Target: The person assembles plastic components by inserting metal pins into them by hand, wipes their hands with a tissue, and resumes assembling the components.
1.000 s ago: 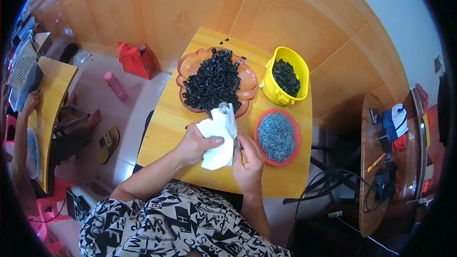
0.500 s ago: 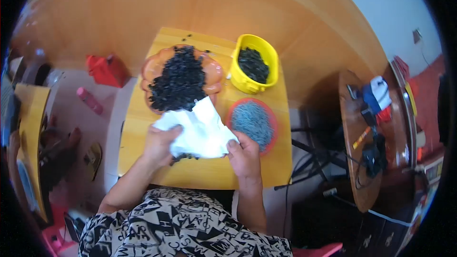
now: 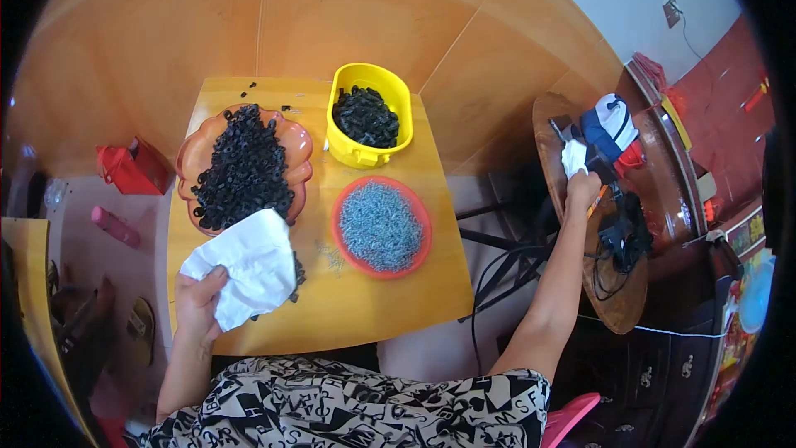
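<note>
My left hand pinches a white cloth or paper over the table's front left part, partly covering the orange scalloped dish heaped with small black pieces. Some black pieces show beside and under the white sheet. Far to the right, my right hand is stretched out over the brown side table, its fingers closed at a small white item. A yellow bucket holds black pieces. In front of it a red round dish is full of small grey metal pieces.
On the brown side table lie a blue and white cap and black cables. A red bag and a pink bottle are on the floor at left. A pink chair stands behind right.
The view has turned right. My right hand has let go of the white sheet and reached out to the side table. My left hand still holds the sheet, now spread open.
</note>
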